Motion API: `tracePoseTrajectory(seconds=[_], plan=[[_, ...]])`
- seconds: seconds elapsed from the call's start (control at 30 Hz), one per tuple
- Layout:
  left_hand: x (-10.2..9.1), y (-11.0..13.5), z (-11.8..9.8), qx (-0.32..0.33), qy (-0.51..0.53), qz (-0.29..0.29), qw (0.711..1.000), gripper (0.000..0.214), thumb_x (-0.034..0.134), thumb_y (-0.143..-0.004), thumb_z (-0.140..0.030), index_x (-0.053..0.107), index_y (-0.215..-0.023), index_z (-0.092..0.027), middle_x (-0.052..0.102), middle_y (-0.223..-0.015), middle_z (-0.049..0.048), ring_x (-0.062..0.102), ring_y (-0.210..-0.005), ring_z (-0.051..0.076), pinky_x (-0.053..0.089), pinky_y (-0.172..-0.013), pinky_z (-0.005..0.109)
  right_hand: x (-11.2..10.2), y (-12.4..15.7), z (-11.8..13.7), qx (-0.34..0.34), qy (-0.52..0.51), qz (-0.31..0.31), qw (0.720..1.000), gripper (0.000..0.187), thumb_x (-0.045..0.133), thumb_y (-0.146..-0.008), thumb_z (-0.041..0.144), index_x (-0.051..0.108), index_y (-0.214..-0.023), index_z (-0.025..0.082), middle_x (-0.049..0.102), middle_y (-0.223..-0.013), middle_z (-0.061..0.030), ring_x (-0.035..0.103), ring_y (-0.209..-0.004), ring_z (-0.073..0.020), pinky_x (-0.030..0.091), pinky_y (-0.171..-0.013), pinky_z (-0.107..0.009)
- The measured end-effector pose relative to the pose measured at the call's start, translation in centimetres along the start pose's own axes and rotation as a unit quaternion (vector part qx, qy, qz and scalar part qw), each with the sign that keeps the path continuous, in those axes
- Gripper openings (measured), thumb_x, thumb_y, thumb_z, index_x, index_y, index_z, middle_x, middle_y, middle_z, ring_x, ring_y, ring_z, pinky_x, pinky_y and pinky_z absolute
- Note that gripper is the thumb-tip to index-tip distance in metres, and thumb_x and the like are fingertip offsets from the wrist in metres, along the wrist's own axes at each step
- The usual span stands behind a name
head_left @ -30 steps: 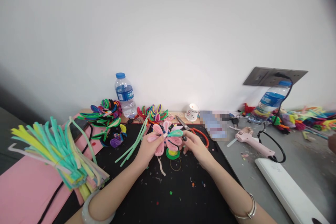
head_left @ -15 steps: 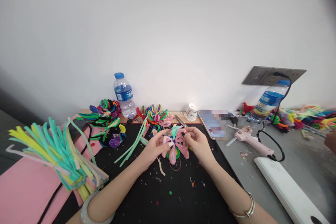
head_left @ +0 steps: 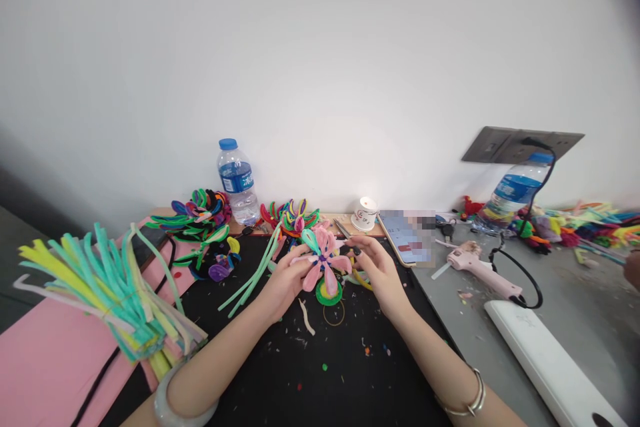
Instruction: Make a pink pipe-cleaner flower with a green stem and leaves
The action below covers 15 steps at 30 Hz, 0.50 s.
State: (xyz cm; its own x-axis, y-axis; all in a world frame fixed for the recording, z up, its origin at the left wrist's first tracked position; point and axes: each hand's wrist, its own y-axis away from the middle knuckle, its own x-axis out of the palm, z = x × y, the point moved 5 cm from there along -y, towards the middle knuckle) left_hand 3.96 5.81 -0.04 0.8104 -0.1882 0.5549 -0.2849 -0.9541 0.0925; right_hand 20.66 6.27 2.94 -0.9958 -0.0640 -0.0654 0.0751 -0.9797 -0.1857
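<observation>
A pipe-cleaner flower [head_left: 327, 276] with pink looped petals, one teal petal and a dark blue centre is held up over the black mat. Closed on its left side is my left hand [head_left: 287, 280], with the fingertips partly behind the petals. My right hand [head_left: 377, 273] pinches at the flower's right edge, around a pale pink strip whose end is partly hidden. Under the flower lies a green and yellow round piece [head_left: 330, 293]. Just below that rests a thin rubber band [head_left: 334, 313], and a short whitish pipe-cleaner piece [head_left: 307, 319] lies to its left.
A bundle of pipe cleaners [head_left: 115, 293] lies on the left. Behind are colourful flowers [head_left: 290, 215], scissors [head_left: 343, 229], a paper cup [head_left: 365, 215], a phone [head_left: 407, 239] and a water bottle [head_left: 237, 183]. A pink glue gun [head_left: 483, 270] with its cord lies right. Another person's hand shows at the right edge.
The flower has been turned in my hands: its teal petal moved from the top to the upper left. The green and yellow piece beneath is more exposed.
</observation>
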Motion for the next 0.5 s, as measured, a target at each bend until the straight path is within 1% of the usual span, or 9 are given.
tracePoseTrajectory(seconds=[0.07, 0.17, 0.23, 0.33, 0.4, 0.5], plan=[[0.1, 0.1, -0.1, 0.008, -0.004, 0.000, 1.000, 0.034, 0.064, -0.074, -0.025, 0.059, -0.106, -0.017, 0.065, -0.100, 0.0083, 0.060, -0.093, 0.019, 0.044, -0.083, 0.030, 0.5, 0.0, -0.4, 0.026, 0.002, 0.028, 0.999, 0.030, 0.056, -0.078, 0.035, 0.052, -0.102, 0.019, 0.061, -0.107, -0.0095, 0.059, -0.092, -0.0202, 0.048, -0.075, -0.033], [0.3, 0.2, -0.2, 0.005, -0.009, 0.012, 1.000, 0.034, 0.063, -0.075, -0.024, 0.059, -0.108, -0.018, 0.065, -0.099, 0.0071, 0.060, -0.092, 0.018, 0.045, -0.079, 0.027, 1.1, 0.1, -1.0, 0.045, 0.003, 0.060, 0.997, 0.031, 0.062, -0.073, 0.031, 0.051, -0.099, 0.018, 0.064, -0.099, -0.0084, 0.061, -0.086, -0.0200, 0.050, -0.070, -0.032], [0.5, 0.3, -0.1, -0.003, -0.009, 0.021, 1.000, 0.038, 0.064, -0.074, -0.023, 0.058, -0.111, -0.020, 0.065, -0.100, 0.0070, 0.060, -0.091, 0.018, 0.045, -0.079, 0.027, 1.2, 0.1, -1.2, 0.052, 0.001, 0.061, 0.997, 0.028, 0.061, -0.073, 0.029, 0.051, -0.096, 0.018, 0.065, -0.089, -0.0060, 0.062, -0.079, -0.0188, 0.051, -0.065, -0.031], [0.7, 0.4, 0.2, -0.018, -0.033, 0.023, 0.999, 0.045, 0.066, -0.073, -0.024, 0.055, -0.116, -0.022, 0.064, -0.103, 0.0067, 0.060, -0.091, 0.019, 0.047, -0.079, 0.030, 1.1, 0.1, -1.3, 0.061, 0.000, 0.044, 0.997, 0.021, 0.058, -0.075, 0.029, 0.053, -0.091, 0.018, 0.063, -0.078, -0.0028, 0.060, -0.066, -0.0161, 0.051, -0.061, -0.030], [0.6, 0.4, 0.3, -0.010, -0.072, 0.013, 0.997, 0.044, 0.066, -0.072, -0.026, 0.056, -0.115, -0.021, 0.065, -0.102, 0.0070, 0.061, -0.091, 0.020, 0.047, -0.078, 0.030, 1.1, 0.1, -1.2, 0.061, -0.005, 0.048, 0.997, 0.022, 0.059, -0.074, 0.028, 0.052, -0.092, 0.018, 0.063, -0.079, -0.0030, 0.060, -0.067, -0.0159, 0.051, -0.061, -0.030], [0.0, 0.1, -0.3, 0.048, -0.131, -0.022, 0.990, 0.037, 0.064, -0.074, -0.029, 0.059, -0.109, -0.017, 0.065, -0.100, 0.0078, 0.059, -0.094, 0.020, 0.045, -0.081, 0.030, 1.4, 0.2, -0.8, 0.048, -0.017, 0.086, 0.995, 0.034, 0.063, -0.072, 0.026, 0.049, -0.102, 0.019, 0.063, -0.091, -0.0055, 0.060, -0.077, -0.0168, 0.050, -0.065, -0.028]])
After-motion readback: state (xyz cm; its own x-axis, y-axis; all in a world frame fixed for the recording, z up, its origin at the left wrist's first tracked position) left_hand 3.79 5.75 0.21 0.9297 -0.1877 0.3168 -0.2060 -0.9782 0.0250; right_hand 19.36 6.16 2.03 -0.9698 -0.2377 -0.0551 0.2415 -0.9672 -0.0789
